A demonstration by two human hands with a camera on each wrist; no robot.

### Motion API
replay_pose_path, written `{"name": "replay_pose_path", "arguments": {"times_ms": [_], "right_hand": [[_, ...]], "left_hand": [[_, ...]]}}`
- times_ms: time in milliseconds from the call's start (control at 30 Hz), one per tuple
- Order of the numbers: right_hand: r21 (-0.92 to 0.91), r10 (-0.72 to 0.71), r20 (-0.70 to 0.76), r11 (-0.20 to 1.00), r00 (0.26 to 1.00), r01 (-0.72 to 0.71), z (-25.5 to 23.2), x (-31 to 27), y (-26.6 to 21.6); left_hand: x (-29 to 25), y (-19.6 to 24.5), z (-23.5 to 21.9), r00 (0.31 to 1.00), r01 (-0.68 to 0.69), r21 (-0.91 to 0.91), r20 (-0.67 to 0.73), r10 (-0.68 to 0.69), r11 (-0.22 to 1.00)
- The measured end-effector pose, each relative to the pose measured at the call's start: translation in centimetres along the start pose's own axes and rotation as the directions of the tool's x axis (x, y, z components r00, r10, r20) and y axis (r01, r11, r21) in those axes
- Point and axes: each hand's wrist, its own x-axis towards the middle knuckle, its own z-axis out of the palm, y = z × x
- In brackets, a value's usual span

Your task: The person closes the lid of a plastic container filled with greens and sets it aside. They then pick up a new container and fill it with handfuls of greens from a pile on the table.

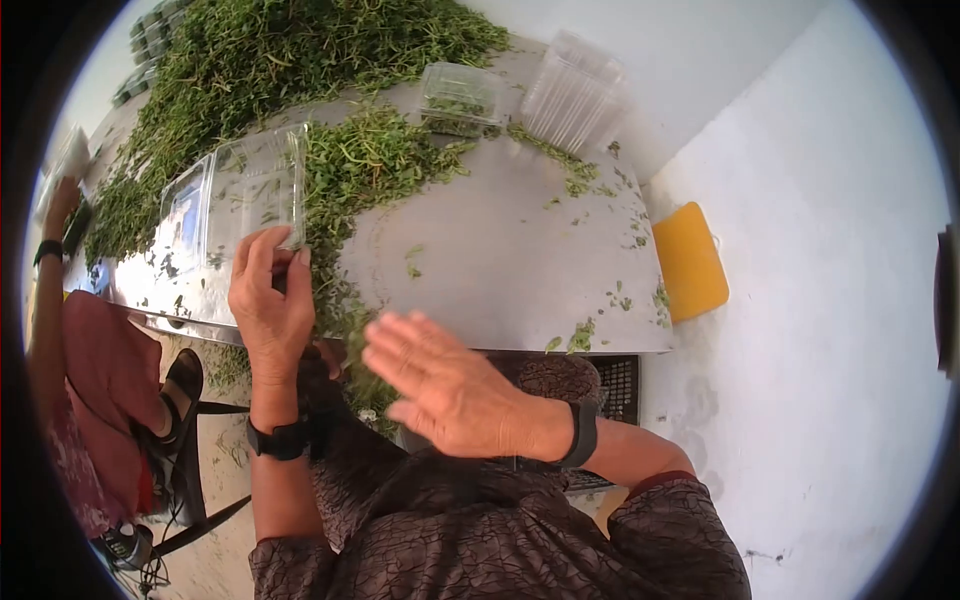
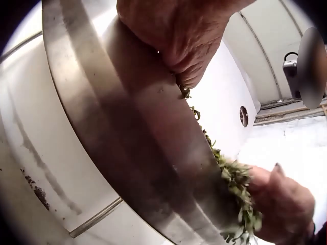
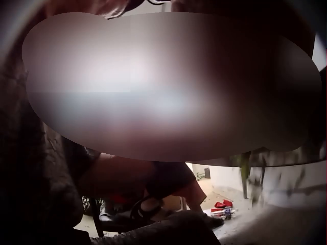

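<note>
My left hand (image 1: 272, 300) is at the table's front edge, thumb and forefinger pinching the near corner of an open clear plastic container (image 1: 235, 195). Small green leaves on stems (image 1: 365, 165) lie beside and behind that container. Lower and to the right, my right hand (image 1: 440, 385) is in front of the table edge with its fingers straight, slightly blurred. Next to its fingertips, a blurred clump of greens (image 1: 358, 350) hangs over the edge. The left wrist view shows these greens (image 2: 240, 194) along the metal rim, against the right hand (image 2: 283, 204).
A large heap of greens (image 1: 330, 40) covers the back of the metal table (image 1: 500, 250). A filled clear box (image 1: 460, 95) and a stack of plastic containers (image 1: 572, 90) stand at the back right. A yellow board (image 1: 690, 262) is beside the table. Another person (image 1: 110, 380) is at the left.
</note>
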Motion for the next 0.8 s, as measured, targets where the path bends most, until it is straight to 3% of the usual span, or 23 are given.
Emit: {"name": "replay_pose_path", "arguments": {"times_ms": [33,67,133,200,267,300,367,467,533,633,800], "right_hand": [[0.127,-0.076,0.05,0.99,0.996,0.069,0.0,0.1,-0.3],[0.131,-0.075,0.051,0.989,0.996,0.068,-0.6,0.0,-0.6],[-0.031,-0.039,-0.027,0.999,0.999,0.039,-3.2,-0.7,-0.5],[-0.193,0.127,-0.175,0.968,0.976,-0.161,-5.4,-2.2,0.9],[-0.321,0.257,-0.33,0.874,0.908,-0.364,-7.1,-4.6,2.9],[-0.368,0.3,-0.418,0.807,0.858,-0.461,-7.2,-6.3,4.6],[-0.282,0.503,-0.5,0.675,0.705,-0.682,-7.6,-8.4,6.1],[-0.26,0.569,-0.483,0.632,0.665,-0.73,-6.4,-9.3,7.1],[-0.305,0.519,-0.488,0.652,0.702,-0.694,-5.2,-7.9,6.7],[-0.209,0.463,-0.398,0.795,0.792,-0.569,-3.9,-4.3,5.6],[-0.159,0.333,-0.279,0.909,0.9,-0.386,-1.3,2.3,3.6]], "left_hand": [[0.1,0.2,-0.1,1.0,0.013,-0.009,0.007,-0.013,1.0],[0.1,0.3,-0.1,1.0,0.015,-0.006,0.009,-0.015,1.0],[0.2,0.4,-0.3,0.999,0.032,-0.013,0.004,-0.032,0.999],[0.1,0.5,-0.3,0.999,0.042,-0.015,-0.009,-0.042,0.999],[0.2,0.6,-0.2,0.999,0.036,-0.048,-0.024,-0.038,0.998],[0.2,0.6,-0.3,0.999,0.033,-0.042,-0.026,-0.034,0.999],[0.2,0.6,-0.3,0.999,0.034,-0.027,-0.036,-0.035,0.999],[0.3,0.4,-0.5,0.998,0.038,-0.031,-0.04,-0.039,0.999],[0.2,-0.1,-0.5,0.996,0.084,-0.109,-0.026,-0.088,0.99],[0.2,0.2,-0.7,0.986,0.156,-0.221,-0.027,-0.166,0.963],[0.4,0.3,-1.1,0.979,0.182,-0.232,-0.046,-0.197,0.956]]}}
